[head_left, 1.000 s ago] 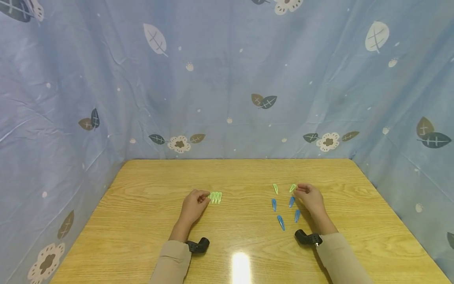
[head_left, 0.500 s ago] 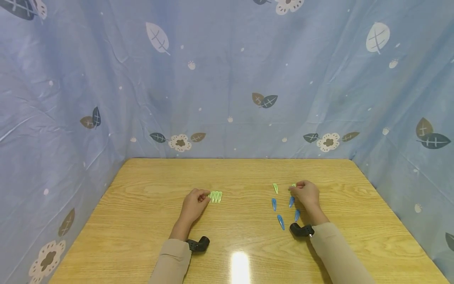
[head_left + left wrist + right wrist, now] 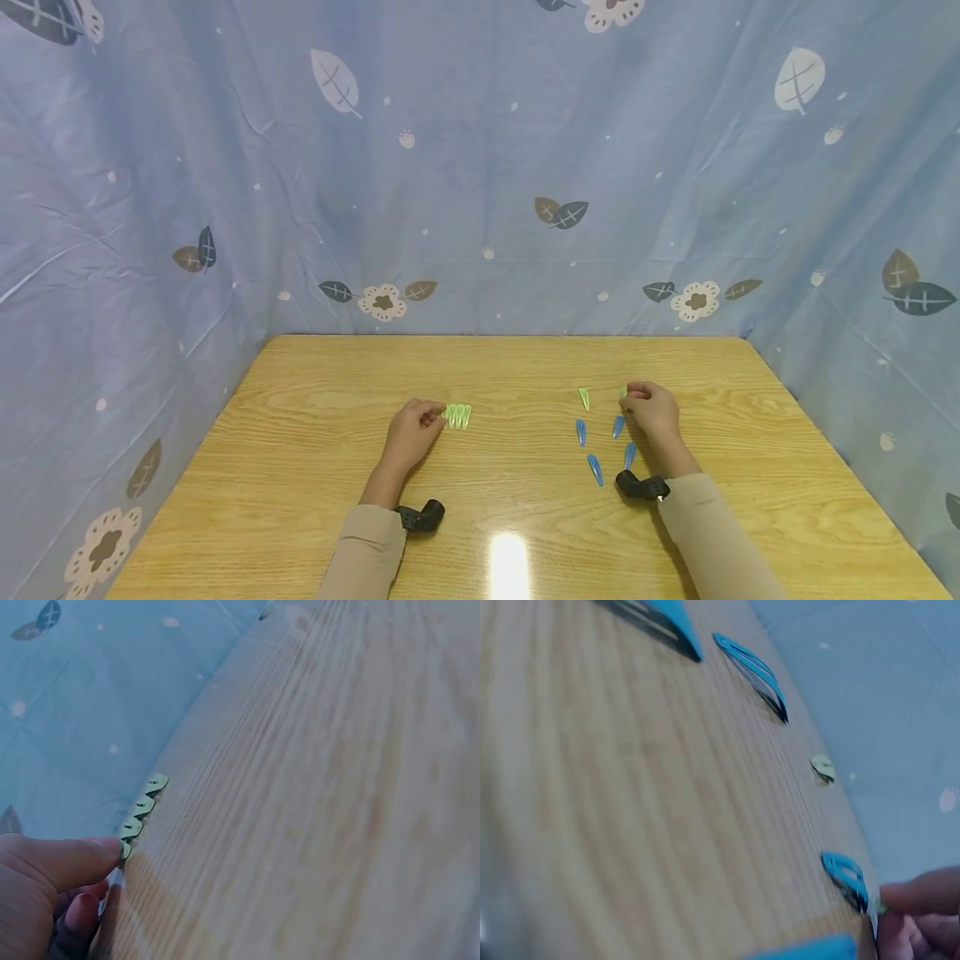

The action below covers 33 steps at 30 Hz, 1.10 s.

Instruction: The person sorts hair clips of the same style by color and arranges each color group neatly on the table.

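Observation:
Several light-green snap hair clips point(image 3: 458, 416) lie side by side in a row at the table's middle left. My left hand point(image 3: 411, 433) pinches the leftmost one point(image 3: 125, 849) by its end between thumb and fingers. At the right, my right hand point(image 3: 652, 410) pinches another green hair clip point(image 3: 622, 392), mostly hidden by the fingertips; in the right wrist view only a bit of it point(image 3: 880, 907) shows. A blue hair clip point(image 3: 618, 427) lies just in front of that hand's fingertips. One more green clip point(image 3: 584, 398) lies to their left.
More blue hair clips lie nearby: one point(image 3: 581, 432) left of the right hand, one point(image 3: 596, 470) nearer the front, and one point(image 3: 630, 455) by the right wrist camera point(image 3: 640, 486). A patterned blue curtain point(image 3: 480, 167) surrounds the wooden table point(image 3: 510, 492) at the back and sides.
My right hand has closed its fingertips over the green clip, which showed more fully before and now is mostly covered. My left hand has stayed at the row.

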Available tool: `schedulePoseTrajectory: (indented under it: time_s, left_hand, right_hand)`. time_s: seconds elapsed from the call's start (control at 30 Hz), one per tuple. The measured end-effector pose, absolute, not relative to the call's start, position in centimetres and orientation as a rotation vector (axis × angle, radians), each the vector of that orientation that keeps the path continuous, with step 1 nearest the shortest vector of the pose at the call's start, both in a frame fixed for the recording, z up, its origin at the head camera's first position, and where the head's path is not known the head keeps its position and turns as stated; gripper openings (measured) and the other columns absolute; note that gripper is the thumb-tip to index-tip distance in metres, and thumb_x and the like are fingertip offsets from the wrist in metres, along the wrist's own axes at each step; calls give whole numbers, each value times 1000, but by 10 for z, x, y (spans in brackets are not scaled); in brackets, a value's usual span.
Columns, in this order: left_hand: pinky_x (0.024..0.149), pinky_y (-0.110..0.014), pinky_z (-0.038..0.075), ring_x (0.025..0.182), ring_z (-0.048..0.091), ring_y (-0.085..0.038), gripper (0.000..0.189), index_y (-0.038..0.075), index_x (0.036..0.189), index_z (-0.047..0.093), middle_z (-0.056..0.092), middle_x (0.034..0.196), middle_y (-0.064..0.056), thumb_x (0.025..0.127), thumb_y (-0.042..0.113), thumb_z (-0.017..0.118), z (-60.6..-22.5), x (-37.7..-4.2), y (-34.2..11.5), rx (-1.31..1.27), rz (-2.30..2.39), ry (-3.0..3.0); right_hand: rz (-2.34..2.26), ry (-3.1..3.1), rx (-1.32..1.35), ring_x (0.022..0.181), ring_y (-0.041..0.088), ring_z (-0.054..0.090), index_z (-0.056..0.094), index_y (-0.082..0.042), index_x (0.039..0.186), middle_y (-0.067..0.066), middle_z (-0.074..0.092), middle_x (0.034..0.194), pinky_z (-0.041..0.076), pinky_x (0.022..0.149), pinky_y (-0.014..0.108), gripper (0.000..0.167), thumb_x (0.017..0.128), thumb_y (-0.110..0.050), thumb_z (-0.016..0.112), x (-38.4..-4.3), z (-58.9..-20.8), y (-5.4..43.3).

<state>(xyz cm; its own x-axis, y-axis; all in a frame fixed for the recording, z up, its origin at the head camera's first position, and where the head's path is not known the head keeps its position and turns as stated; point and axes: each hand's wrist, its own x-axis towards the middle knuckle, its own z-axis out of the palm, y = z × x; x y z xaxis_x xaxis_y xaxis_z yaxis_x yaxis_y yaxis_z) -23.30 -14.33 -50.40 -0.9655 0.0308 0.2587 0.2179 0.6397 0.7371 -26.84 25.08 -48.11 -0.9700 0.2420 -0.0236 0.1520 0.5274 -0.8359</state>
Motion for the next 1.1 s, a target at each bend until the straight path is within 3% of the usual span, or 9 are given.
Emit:
schedulePoseTrajectory:
  time_s: [0.17, 0.4, 0.8, 1.1]
  left_hand:
    - [69, -29, 47, 74, 51, -12, 21, 4, 107, 71, 54, 81, 1, 87, 11, 70, -503, -234, -143, -189, -1227, -2643]
    - [68, -29, 47, 74, 51, -12, 21, 4, 107, 71, 54, 81, 0, 87, 11, 70, -504, -235, -143, -193, -1217, -2643]
    - [68, -28, 47, 73, 51, -12, 20, 4, 105, 72, 54, 81, 1, 86, 11, 71, -506, -234, -142, -215, -1212, -2632]
    - [68, -29, 48, 74, 52, -12, 21, 4, 106, 71, 55, 82, 0, 87, 11, 70, -505, -233, -143, -216, -1215, -2629]
  right_hand:
    - [1596, -2591, -342, 95, 17, 51, 54, 2, 131, 13, 59, 109, 43, 78, 23, 42, 92, -11, 61, -269, -486, 258]
    - [1691, -2503, -314, 90, 5, 50, 54, 0, 132, 10, 59, 109, 43, 74, 12, 42, 92, -10, 62, -269, -488, 262]
    - [1782, -2468, -216, 88, -1, 52, 52, 3, 133, -3, 58, 101, 44, 77, 10, 45, 92, -14, 64, -259, -488, 268]
    - [1892, -2463, -103, 88, 0, 56, 48, 7, 133, 7, 56, 110, 49, 79, 17, 45, 94, -12, 61, -247, -474, 256]
